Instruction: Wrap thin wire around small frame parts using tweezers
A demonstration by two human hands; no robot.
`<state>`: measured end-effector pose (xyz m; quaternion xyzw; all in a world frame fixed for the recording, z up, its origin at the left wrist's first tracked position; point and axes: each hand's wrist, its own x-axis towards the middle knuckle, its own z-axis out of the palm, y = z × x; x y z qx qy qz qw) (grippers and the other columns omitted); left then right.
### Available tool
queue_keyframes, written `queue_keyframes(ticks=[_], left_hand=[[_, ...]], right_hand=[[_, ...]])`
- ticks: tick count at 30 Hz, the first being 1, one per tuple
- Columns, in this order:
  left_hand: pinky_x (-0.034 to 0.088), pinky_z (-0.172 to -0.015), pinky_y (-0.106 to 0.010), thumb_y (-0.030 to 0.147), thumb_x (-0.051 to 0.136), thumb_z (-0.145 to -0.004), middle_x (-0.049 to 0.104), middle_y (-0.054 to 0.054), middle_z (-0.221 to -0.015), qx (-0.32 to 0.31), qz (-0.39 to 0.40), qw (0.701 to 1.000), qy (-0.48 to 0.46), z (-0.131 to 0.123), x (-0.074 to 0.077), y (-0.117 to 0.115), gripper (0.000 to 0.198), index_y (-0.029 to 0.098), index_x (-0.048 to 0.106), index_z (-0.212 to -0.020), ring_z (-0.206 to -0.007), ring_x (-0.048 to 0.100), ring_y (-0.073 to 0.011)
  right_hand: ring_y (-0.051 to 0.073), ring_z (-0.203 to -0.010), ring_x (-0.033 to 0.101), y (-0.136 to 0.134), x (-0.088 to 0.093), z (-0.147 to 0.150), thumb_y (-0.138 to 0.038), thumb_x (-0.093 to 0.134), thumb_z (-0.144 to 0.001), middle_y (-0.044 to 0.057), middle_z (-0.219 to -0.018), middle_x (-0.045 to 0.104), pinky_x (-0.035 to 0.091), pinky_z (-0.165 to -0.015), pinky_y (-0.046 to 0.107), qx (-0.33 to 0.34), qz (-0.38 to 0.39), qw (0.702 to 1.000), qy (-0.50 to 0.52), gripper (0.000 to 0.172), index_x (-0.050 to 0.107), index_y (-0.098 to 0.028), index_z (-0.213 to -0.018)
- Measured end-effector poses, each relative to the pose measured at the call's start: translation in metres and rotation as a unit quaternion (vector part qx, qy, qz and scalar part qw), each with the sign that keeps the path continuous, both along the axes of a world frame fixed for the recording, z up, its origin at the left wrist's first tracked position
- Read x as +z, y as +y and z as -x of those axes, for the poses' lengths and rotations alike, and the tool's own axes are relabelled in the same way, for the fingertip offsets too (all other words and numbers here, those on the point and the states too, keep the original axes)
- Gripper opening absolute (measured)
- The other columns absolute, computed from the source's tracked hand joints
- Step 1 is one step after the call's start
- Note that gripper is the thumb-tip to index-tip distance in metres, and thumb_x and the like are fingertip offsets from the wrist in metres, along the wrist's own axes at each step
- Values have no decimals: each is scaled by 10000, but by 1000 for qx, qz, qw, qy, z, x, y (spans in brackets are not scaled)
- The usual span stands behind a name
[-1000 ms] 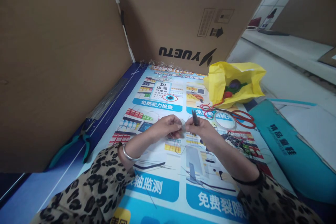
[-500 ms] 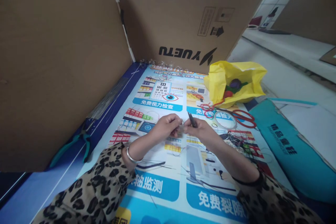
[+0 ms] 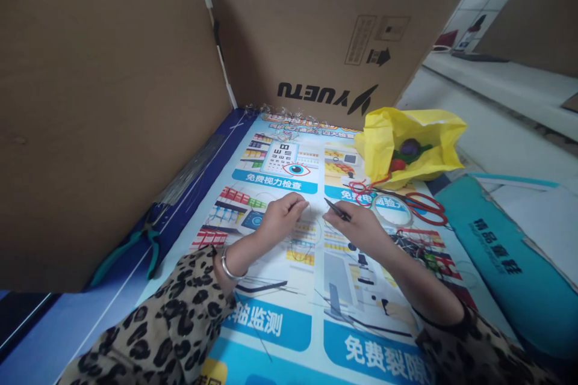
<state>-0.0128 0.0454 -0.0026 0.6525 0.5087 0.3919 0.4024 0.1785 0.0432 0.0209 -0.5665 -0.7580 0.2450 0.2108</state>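
Note:
Over the printed sheet (image 3: pixel 318 289), my left hand (image 3: pixel 282 218) is closed in a pinch, with a thin wire (image 3: pixel 310 209) curving from its fingertips. My right hand (image 3: pixel 356 224) grips a small dark pointed tool (image 3: pixel 336 209), its tip towards the upper left; the fingers hide the rest, so its exact kind is unclear. A narrow gap separates the two hands. Fine curved wire runs over the sheet beneath them. Right of my right hand lies a tangle of dark and coloured threads or wires (image 3: pixel 413 248).
Cardboard walls (image 3: pixel 316 24) stand behind and at left. Teal-handled pliers (image 3: pixel 151 246) and a bundle of thin wires (image 3: pixel 180 177) lie left. At right are a yellow bag (image 3: pixel 377 144) holding yarn, red-handled scissors (image 3: pixel 427 207), a tape roll (image 3: pixel 392 210) and a turquoise box (image 3: pixel 487 264).
My hands, together before, have moved apart. The dark tool in my right hand has tilted from near upright to pointing more to the left. The view has shifted slightly.

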Motion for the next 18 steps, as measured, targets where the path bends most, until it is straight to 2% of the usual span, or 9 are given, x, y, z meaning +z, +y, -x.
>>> queue_keyframes(ticks=[4, 7, 11, 15, 18], left_hand=[[368, -581, -184, 346, 429, -839, 539, 42, -625, -24, -76, 994, 78, -3, -1, -4, 204, 198, 557, -782, -592, 493, -82], [363, -605, -190, 312, 437, -838, 549, 44, -644, -38, -95, 990, 102, -4, -2, -5, 169, 203, 558, -793, -616, 496, -84], [364, -576, -186, 326, 449, -830, 530, 51, -611, -59, -65, 993, 82, -5, -1, -6, 168, 196, 536, -770, -577, 484, -81], [371, -531, -178, 363, 414, -841, 507, 56, -565, -83, -9, 996, 35, -5, 1, -5, 220, 190, 509, -744, -522, 474, -77], [374, -536, -179, 363, 404, -841, 496, 56, -552, -80, -7, 996, 46, -5, 2, -5, 230, 190, 505, -727, -530, 478, -81]], right_hand=[[118, -588, 480, -3, -7, 9, -425, 535, -719, -24, -652, 563, 360, -537, 234, -9, 63, 990, 124, 235, 593, -213, -801], [105, -571, 459, -7, -8, 16, -387, 565, -689, -31, -628, 538, 363, -529, 225, -9, 97, 979, 181, 202, 581, -197, -759], [88, -518, 390, -8, -8, 19, -369, 559, -687, -49, -560, 454, 323, -491, 220, -20, 113, 974, 196, 181, 532, -190, -695], [90, -530, 401, -8, -13, 18, -361, 544, -703, -46, -588, 471, 343, -524, 227, -20, 108, 973, 203, 170, 518, -193, -712], [94, -537, 413, -9, -16, 18, -369, 533, -715, -44, -595, 487, 349, -530, 228, -19, 99, 974, 201, 173, 529, -196, -721]])
